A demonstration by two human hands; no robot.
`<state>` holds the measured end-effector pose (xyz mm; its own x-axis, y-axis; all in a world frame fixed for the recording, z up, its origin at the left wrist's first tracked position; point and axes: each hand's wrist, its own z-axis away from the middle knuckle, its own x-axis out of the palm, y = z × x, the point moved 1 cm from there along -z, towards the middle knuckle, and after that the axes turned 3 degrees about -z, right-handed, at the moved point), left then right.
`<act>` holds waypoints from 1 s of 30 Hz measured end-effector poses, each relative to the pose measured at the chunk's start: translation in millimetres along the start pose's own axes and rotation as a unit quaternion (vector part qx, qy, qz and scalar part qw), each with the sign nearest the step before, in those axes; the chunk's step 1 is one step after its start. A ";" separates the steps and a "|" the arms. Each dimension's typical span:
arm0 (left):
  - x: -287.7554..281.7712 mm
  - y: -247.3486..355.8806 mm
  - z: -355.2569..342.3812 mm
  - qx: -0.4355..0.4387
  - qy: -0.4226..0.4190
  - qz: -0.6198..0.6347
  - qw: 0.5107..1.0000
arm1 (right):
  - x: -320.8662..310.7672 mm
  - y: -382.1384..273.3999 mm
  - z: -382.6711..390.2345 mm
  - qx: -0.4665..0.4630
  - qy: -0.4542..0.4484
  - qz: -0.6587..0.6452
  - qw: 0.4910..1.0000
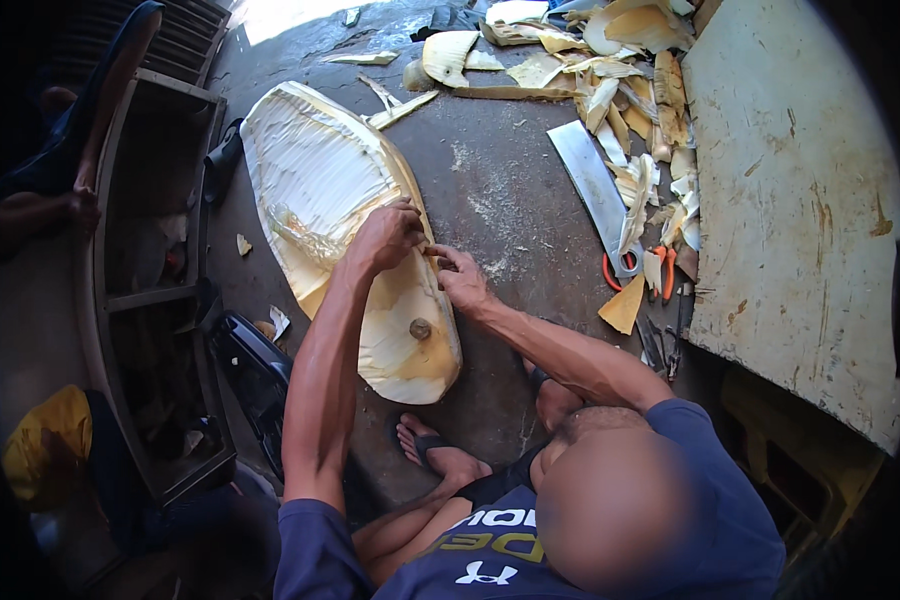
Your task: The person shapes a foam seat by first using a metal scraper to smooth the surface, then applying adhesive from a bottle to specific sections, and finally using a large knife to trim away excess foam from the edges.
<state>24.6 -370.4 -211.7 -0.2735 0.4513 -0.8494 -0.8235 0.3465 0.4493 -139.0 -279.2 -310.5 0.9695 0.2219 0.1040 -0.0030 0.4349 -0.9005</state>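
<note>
A long, pale yellow foam pad, shaped like a motorcycle seat, lies on the floor in front of me. Its top is ridged, and crumpled clear plastic rests across the middle. Toward the near end there is a small brown round lump. My left hand is over the pad's right edge with its fingers curled and pinched together. Close beside it, my right hand has its fingertips bent in against the same edge. Whatever is between the fingers of either hand is too small or hidden to make out.
Foam offcuts are heaped at the far right. Near them lie a wide metal blade, a red ring handle and an orange-handled tool. A worn pale board stands right; an open shelf stands left, near another person's arm.
</note>
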 end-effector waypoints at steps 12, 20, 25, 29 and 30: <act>-13.8 9.0 2.6 -0.067 -0.007 0.040 0.997 | -9.8 -35.1 27.8 -0.051 -0.015 0.099 0.994; -9.6 2.1 5.5 -0.057 0.008 0.066 0.996 | -16.5 -22.0 26.9 -0.043 -0.007 0.165 0.985; -10.8 3.7 7.1 -0.072 0.009 0.083 0.994 | -11.9 -31.5 24.8 -0.043 0.021 0.176 0.983; -10.0 5.6 6.2 -0.062 0.012 0.077 0.995 | -27.1 -20.2 32.9 -0.099 -0.012 0.185 0.978; -8.5 6.4 8.0 -0.065 0.012 0.082 0.994 | -29.8 -21.7 39.1 -0.111 -0.020 0.196 0.974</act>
<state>25.6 -365.4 -199.4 -0.4190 0.4733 -0.7749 -0.8240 0.1603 0.5435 -177.4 -261.2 -277.6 0.8946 0.3683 -0.2531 -0.3126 0.1112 -0.9434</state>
